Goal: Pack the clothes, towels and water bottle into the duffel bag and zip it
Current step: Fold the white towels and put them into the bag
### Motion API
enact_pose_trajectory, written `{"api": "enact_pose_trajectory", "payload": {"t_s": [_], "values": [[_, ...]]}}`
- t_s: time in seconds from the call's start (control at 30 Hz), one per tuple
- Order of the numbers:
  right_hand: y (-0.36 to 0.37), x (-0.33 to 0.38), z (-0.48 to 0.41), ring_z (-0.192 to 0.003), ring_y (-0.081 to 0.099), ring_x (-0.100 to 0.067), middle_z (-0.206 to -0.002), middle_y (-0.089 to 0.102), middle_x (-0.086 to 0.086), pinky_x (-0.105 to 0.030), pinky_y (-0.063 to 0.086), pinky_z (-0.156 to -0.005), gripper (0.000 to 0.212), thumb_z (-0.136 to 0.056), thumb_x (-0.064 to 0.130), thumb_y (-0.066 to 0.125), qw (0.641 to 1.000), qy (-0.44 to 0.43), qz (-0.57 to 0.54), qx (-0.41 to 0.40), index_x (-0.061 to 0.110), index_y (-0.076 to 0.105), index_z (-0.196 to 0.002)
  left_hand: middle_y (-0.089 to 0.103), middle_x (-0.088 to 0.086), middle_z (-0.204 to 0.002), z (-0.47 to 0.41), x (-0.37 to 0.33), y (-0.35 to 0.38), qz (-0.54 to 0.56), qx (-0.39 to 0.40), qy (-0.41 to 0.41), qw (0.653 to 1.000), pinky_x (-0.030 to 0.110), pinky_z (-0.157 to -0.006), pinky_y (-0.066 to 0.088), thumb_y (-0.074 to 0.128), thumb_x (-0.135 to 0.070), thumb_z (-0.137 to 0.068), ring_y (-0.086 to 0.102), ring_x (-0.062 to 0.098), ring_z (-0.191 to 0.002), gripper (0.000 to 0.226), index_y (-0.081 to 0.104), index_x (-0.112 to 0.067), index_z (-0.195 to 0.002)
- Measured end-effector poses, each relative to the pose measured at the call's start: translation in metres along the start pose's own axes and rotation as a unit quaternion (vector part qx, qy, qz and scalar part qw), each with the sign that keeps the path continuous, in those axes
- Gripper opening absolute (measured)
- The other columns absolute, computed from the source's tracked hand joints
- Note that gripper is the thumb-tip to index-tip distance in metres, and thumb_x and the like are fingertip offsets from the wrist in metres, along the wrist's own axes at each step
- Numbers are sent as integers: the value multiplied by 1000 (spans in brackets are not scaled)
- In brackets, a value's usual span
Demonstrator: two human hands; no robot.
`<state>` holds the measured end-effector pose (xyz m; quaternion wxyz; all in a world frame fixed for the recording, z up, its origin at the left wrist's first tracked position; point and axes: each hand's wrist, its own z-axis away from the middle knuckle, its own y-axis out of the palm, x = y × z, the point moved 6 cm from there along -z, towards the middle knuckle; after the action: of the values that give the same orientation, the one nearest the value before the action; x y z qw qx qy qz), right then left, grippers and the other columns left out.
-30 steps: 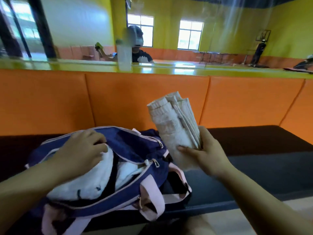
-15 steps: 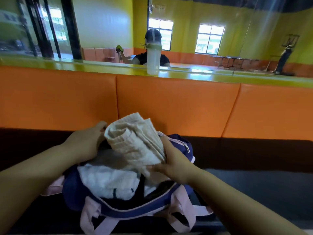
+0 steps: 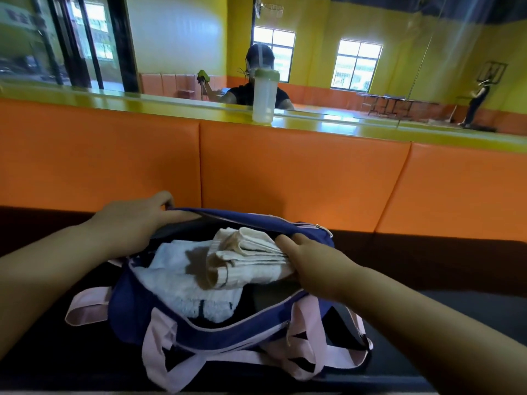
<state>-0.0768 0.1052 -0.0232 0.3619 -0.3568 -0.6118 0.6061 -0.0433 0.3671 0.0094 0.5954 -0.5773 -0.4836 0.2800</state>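
The left hand (image 3: 134,226) grips the far rim of the blue duffel bag (image 3: 199,334), wide open on the bench (image 3: 456,309). The right hand (image 3: 310,260) holds a folded cream towel (image 3: 251,260) inside it

Navy, pink-strapped duffel bag (image 3: 182,334) lies unzipped, folded cream towel (image 3: 251,260) atop white clothes (image 3: 182,283) inside.
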Motion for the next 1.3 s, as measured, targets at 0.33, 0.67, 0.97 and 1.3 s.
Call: {"api": "enact_pose_trajectory", "payload": {"t_s": [0.33, 0.67, 0.97, 1.3], "values": [[14, -6, -22, -123, 41, -48, -146, 20, -25, -53, 42, -93, 62, -92, 16, 52, 974, 99, 165, 120, 15, 19, -144, 35, -3, -125, -1, -21, -2, 40, -15, -19, 999, 23, -46, 24, 48, -12, -89, 39, 15, -80, 78, 10, -59, -139], [18, 8, 15, -112, 58, -34, -127, 55, -12, -50, 54, -85, 71, -71, 47, 65, 993, -41, 82, -68, 19, 43, -132, 39, -3, -115, -7, -29, 15, 122, -63, -26, 990, 26, -49, 33, 48, 6, -82, 41, 17, -83, 85, 22, -49, -142], [20, 28, 9, -129, 42, -18, -147, 36, 3, -29, 36, -101, 34, -92, 41, 53, 980, -55, -179, 60, 23, 59, -120, 41, -3, -115, 0, -38, 14, 130, -78, -39, 988, 30, -54, 38, 47, 7, -82, 43, 18, -87, 79, 30, -43, -141], [48, 32, -13, -146, 7, -34, -160, -14, -6, -48, 12, -118, 89, -89, 53, 48, 976, 31, -65, 204, 32, -14, -149, 42, -4, -117, 5, -45, 11, 149, -92, -19, 984, 38, -62, 48, 52, 9, -81, 44, 19, -94, 74, 37, -36, -138]]}}
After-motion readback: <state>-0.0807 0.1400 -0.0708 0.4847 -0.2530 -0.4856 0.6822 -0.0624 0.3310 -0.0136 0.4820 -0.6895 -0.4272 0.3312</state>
